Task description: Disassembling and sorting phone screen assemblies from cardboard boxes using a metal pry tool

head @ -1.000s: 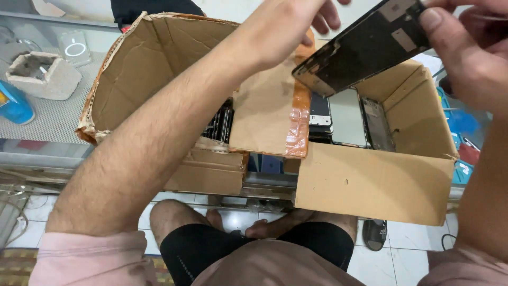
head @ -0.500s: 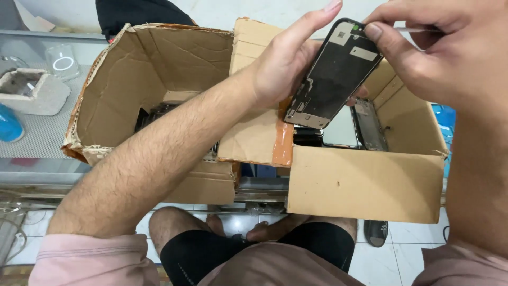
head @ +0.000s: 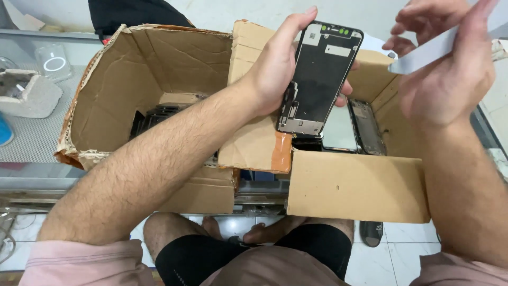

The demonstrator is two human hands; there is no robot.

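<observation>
Left hand [head: 278, 66]: forearm reaching up from lower left across the boxes, fingers and thumb wrapped around the edges of a phone screen panel [head: 320, 79]. Panel held upright above the box divide, dark back side toward the camera, silver patches near its top, metal bracket at its lower end.

Right hand [head: 450, 69]: raised at upper right, fingers curled loosely around a thin pale strip [head: 423, 55], blurred; what it is cannot be told.

Left cardboard box [head: 153, 69]: brown, open, torn rim, dark flat parts stacked at its bottom.

Right cardboard box [head: 354, 185]: brown, open, orange-brown tape [head: 281, 152] on the flap between the boxes; two more panels [head: 352, 127] lie flat inside, below the held one.

Surface [head: 37, 137]: grey mesh, far left, carrying a pale grey block [head: 29, 95].
</observation>
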